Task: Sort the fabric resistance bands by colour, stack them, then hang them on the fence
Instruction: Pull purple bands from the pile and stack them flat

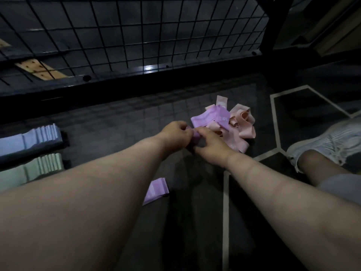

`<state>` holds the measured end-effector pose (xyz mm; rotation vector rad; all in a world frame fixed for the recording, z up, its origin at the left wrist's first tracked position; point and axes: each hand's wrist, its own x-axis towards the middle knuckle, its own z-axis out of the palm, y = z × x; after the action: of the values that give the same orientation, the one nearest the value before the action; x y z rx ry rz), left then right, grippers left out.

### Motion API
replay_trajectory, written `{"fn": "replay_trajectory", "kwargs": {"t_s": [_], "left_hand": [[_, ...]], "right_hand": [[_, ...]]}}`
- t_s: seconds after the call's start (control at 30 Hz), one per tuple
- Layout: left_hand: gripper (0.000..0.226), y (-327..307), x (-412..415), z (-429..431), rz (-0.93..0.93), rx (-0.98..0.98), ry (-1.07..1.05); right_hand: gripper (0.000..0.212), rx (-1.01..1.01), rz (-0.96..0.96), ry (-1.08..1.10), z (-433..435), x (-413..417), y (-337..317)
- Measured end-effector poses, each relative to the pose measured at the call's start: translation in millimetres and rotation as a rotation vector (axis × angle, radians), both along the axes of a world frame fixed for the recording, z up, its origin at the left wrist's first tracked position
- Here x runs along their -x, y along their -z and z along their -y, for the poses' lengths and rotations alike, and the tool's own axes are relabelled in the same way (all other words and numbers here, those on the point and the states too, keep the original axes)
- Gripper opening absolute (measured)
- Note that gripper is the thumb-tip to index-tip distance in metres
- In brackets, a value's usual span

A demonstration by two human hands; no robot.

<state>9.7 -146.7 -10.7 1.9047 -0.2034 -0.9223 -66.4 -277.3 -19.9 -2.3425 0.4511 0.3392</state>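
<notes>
Head: purple band (pixel 196 136) pinched between left grip (pixel 176 133), right grip (pixel 212 147), beside pile (pixel 244 130)

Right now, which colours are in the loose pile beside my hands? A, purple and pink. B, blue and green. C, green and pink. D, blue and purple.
A: the loose pile holds only purple and pink bands, while the blue stack and green stack lie apart at the left.

Dark glossy floor (pixel 195 241), faint reflections. Pale lines (pixel 225 212) form angular outline at right. White laced sneaker (pixel 328 142) at right edge, resting on floor. Wooden board (pixel 39 70) with dark holes, upper left.
</notes>
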Motion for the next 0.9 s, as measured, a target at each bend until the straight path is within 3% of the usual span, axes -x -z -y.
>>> {"fn": "replay_trajectory", "kwargs": {"t_s": [0.1, 0.37, 0.67, 0.9], "left_hand": [[0.023, -26.7, -6.6, -27.1, 0.095, -0.033, 0.06], [0.024, -81.9, -15.7, -122.0, 0.25, -0.097, -0.044], [0.014, -177.1, -17.3, -200.0, 0.359, -0.083, -0.241], [0.019, -240.8, -9.8, -249.6, 0.408, -0.121, -0.28]], "right_hand": [[0.025, -0.038, -0.097, 0.002, -7.6, 5.6, -21.9], [0.023, 0.056, -0.175, -0.159, -47.3, 24.8, -70.1], [0.028, -0.36, -0.106, -0.04, -102.7, 50.2, -155.4], [0.018, -0.378, -0.097, -0.074, -123.4, 69.4, -183.0]]}}
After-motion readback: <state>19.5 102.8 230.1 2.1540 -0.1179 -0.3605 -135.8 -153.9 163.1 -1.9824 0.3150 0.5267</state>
